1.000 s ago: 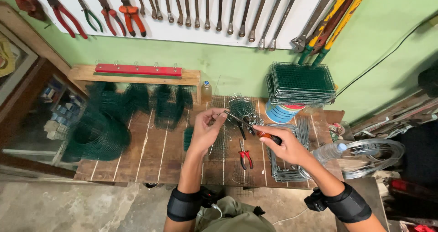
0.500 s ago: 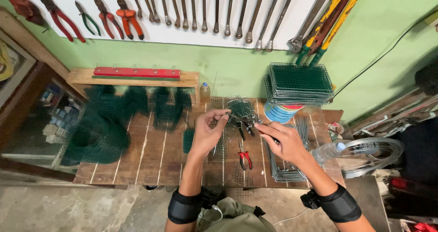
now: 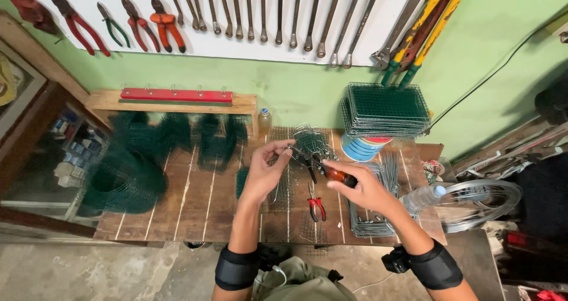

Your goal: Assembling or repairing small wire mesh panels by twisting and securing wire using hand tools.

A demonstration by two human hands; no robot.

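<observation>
The right hand (image 3: 361, 185) has drawn a little nearer the left hand (image 3: 266, 171) than a moment ago, bringing the dark-handled pliers (image 3: 319, 168) it is clamped around up to the wire mesh piece (image 3: 307, 142); the left hand pinches that mesh by its left edge, over the middle of the wooden surface (image 3: 195, 212). So the tool tip now meets the wire. Red-handled pliers (image 3: 315, 205) lie on the surface below. On the far right, a stack of green mesh panels (image 3: 387, 109) sits on a round blue-and-white tin (image 3: 364, 147); a clear plastic bottle (image 3: 423, 197) lies right.
</observation>
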